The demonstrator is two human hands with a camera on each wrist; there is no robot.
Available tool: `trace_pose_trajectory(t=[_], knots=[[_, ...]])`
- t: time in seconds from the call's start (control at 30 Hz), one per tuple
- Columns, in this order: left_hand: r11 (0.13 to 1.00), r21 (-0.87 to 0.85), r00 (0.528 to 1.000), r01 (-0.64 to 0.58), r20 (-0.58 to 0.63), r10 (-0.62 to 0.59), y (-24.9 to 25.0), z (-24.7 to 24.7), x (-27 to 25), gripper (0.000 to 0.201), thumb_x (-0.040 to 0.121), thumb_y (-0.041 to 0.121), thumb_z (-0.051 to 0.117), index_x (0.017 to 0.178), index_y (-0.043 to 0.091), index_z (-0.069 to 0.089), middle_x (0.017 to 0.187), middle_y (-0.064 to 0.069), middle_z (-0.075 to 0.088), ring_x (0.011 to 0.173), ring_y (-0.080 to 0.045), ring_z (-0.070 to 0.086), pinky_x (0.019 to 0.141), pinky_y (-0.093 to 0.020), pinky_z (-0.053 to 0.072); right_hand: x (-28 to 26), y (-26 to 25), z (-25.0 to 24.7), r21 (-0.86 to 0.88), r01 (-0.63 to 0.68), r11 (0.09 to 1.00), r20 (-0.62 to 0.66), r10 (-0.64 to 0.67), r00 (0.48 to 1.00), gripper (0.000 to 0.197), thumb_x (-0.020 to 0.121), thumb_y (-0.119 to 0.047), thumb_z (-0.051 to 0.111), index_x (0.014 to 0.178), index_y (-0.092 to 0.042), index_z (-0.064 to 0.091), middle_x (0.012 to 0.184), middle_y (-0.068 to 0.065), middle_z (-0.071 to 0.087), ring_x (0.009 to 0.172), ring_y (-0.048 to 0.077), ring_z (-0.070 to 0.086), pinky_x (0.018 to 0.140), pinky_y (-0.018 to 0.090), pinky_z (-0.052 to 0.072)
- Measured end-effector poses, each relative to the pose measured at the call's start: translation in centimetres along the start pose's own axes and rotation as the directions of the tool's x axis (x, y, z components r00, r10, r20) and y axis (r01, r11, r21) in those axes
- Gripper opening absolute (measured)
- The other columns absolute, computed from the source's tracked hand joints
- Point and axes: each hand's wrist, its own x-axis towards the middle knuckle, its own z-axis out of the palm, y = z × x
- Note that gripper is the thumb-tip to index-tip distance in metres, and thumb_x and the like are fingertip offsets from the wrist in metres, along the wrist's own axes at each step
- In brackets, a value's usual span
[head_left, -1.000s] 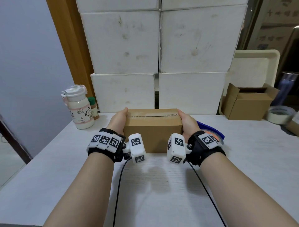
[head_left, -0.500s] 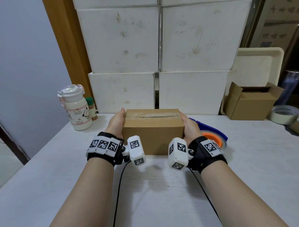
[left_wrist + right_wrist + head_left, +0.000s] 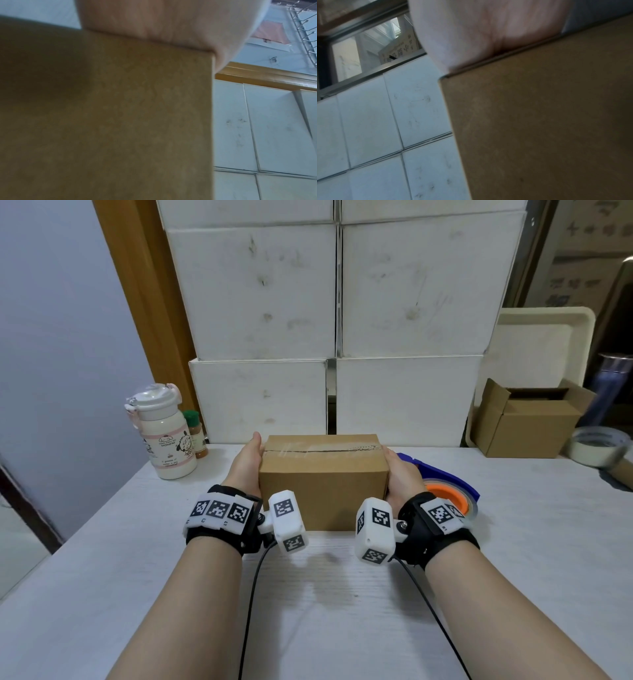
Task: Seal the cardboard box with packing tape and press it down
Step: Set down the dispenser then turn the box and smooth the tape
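Head cam shows the whole setup: cardboard box (image 3: 323,481) on the white table (image 3: 513,559), long axis running left-right, taped seam (image 3: 322,449) on top along it. Left hand (image 3: 244,467) and right hand (image 3: 404,477) press flat vs. its two ends; fingers hidden behind, so can't tell the curl. Wrist cams only give close cardboard w/ palm (image 3: 171,24) and white boxes (image 3: 368,121). Tape dispenser (image 3: 445,487) just right of the box.
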Motion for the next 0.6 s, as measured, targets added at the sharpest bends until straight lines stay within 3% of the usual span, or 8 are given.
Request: trace_pose_trajectory(t=[0.1,0.2,0.3,0.4,0.47,0.53,0.6], knots=[[1.0,-0.001,1.0,-0.005,-0.002,0.005,-0.2,0.0,-0.1,0.054,0.099,0.052,0.026,0.092,0.012,0.062,0.09,-0.012,0.069,0.084,-0.025,0.064,0.076,-0.034,0.05,0.2,0.1,0.0,0.018,-0.025,1.0,0.025,0.024,0.999,0.048,0.094,-0.052,0.043,0.11,-0.014,0.067,0.106,0.012,0.071,0.099,0.029,0.067,0.091,0.048,0.053],[1.0,0.03,1.0,0.0,-0.023,0.001,-0.3,0.0,0.2,0.054,0.099,0.053,0.027,0.087,0.013,0.062,0.077,-0.01,0.073,0.083,-0.026,0.064,0.075,-0.035,0.05,0.2,0.1,-0.3,0.02,-0.022,1.0,0.054,0.021,0.998,0.042,0.095,-0.045,0.048,0.11,-0.009,0.064,0.095,0.009,0.07,0.087,0.024,0.066,0.075,0.037,0.056],[0.999,0.042,1.0,0.0,-0.021,0.001,-0.3,0.1,0.0,0.053,0.098,0.054,0.027,0.091,0.013,0.06,0.089,-0.011,0.068,0.085,-0.025,0.063,0.076,-0.035,0.048,0.1,0.1,-0.4,0.005,0.002,1.0,0.064,-0.002,0.998,0.04,0.1,-0.038,0.042,0.121,-0.009,0.06,0.097,0.009,0.068,0.09,0.024,0.065,0.073,0.036,0.055],[0.999,0.045,1.0,0.003,-0.005,-0.002,-0.3,0.1,-0.4,0.055,0.096,0.057,0.029,0.107,0.014,0.061,0.104,-0.012,0.068,0.097,-0.028,0.064,0.091,-0.04,0.048,0.3,0.3,-0.5,0.025,0.025,0.999,0.076,-0.027,0.997,0.037,0.101,-0.033,0.04,0.121,-0.01,0.06,0.1,0.01,0.069,0.094,0.025,0.065,0.077,0.038,0.055],[0.999,0.05,1.0,0.005,-0.003,-0.005,-0.3,0.2,-0.6,0.058,0.095,0.06,0.031,0.114,0.015,0.061,0.114,-0.013,0.067,0.108,-0.03,0.062,0.102,-0.044,0.044,0.1,0.5,-0.4,0.041,0.027,0.999,0.059,-0.03,0.998,0.038,0.099,-0.038,0.043,0.119,-0.013,0.063,0.103,0.01,0.07,0.096,0.025,0.065,0.082,0.042,0.055],[0.998,0.061,1.0,0.014,-0.014,-0.013,-0.1,0.2,-0.8,0.06,0.093,0.061,0.031,0.115,0.014,0.063,0.116,-0.014,0.067,0.109,-0.032,0.062,0.104,-0.045,0.043,0.0,0.7,-0.3,0.056,0.003,0.998,0.064,-0.006,0.998,0.046,0.094,-0.049,0.047,0.117,-0.014,0.066,0.111,0.012,0.07,0.103,0.028,0.066,0.089,0.048,0.054],[0.998,0.058,1.0,0.018,-0.012,-0.017,0.1,0.3,-0.7,0.062,0.092,0.063,0.032,0.113,0.015,0.065,0.119,-0.015,0.066,0.111,-0.032,0.062,0.104,-0.046,0.043,-0.1,0.6,-0.4,0.062,-0.016,0.998,0.081,0.011,0.997,0.049,0.092,-0.051,0.05,0.117,-0.012,0.066,0.113,0.012,0.07,0.104,0.03,0.066,0.082,0.045,0.057]])
